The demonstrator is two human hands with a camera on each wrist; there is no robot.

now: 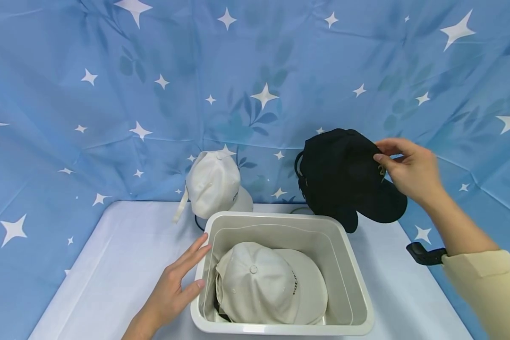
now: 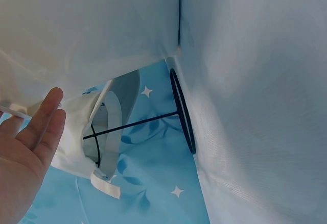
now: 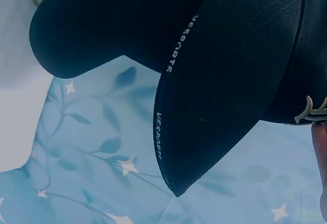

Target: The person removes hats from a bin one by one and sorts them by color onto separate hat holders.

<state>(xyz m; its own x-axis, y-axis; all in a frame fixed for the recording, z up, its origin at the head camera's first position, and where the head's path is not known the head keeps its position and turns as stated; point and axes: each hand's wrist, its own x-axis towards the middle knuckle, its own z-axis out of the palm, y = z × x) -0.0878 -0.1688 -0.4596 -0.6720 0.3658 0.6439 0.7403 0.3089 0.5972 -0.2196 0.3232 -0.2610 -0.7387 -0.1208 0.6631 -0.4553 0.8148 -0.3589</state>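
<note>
Cap (image 1: 335,170), black: left of right hand (image 1: 412,172), pinched by fingers (image 1: 386,162), brim (image 1: 384,203) toward desk's (image 1: 119,250) right edge. Left hand (image 1: 172,285): fingers spread at tub (image 1: 280,233).

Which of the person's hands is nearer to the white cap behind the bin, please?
The left hand. It is at the left side of the bin, in front of the white cap; the right hand is farther off to the right, holding a black cap.
</note>
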